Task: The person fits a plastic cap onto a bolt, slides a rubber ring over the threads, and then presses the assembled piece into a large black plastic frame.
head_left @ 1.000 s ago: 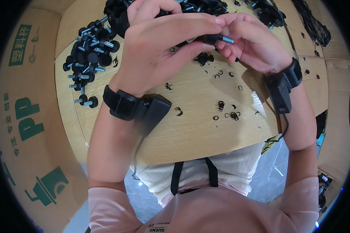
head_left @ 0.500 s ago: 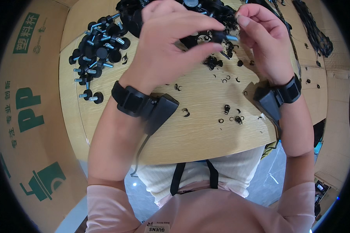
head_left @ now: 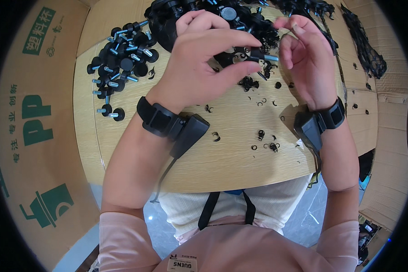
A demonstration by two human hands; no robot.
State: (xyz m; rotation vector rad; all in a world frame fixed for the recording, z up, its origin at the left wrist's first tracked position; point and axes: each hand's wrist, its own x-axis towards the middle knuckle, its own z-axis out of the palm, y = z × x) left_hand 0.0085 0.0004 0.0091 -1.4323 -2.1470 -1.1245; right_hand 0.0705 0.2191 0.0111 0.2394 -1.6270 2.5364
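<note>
A black round-headed foot with a threaded metal stud (head_left: 271,58) is pinched between the thumb and forefinger of my left hand (head_left: 201,65), its stud pointing right. Just beyond the stud's tip is my right hand (head_left: 310,59), its fingers loosely bent and parted, with nothing visible in them. Under and behind my hands lies a dark heap of the same studded feet (head_left: 254,20), partly hidden by my left hand. More feet (head_left: 127,64) lie in a loose pile to the left, studs at many angles.
Small black ring scraps (head_left: 273,147) are strewn over the wooden table (head_left: 231,167). A tangle of black trimmings (head_left: 248,83) lies below the held foot. Black netted material (head_left: 365,43) rests on cardboard at the far right. A printed cardboard box (head_left: 36,136) stands along the left.
My right hand's thumb and forefinger have come out of their pinch, and the hand has moved slightly away from the stud. My left hand keeps its hold. The whole view has shifted a little.
</note>
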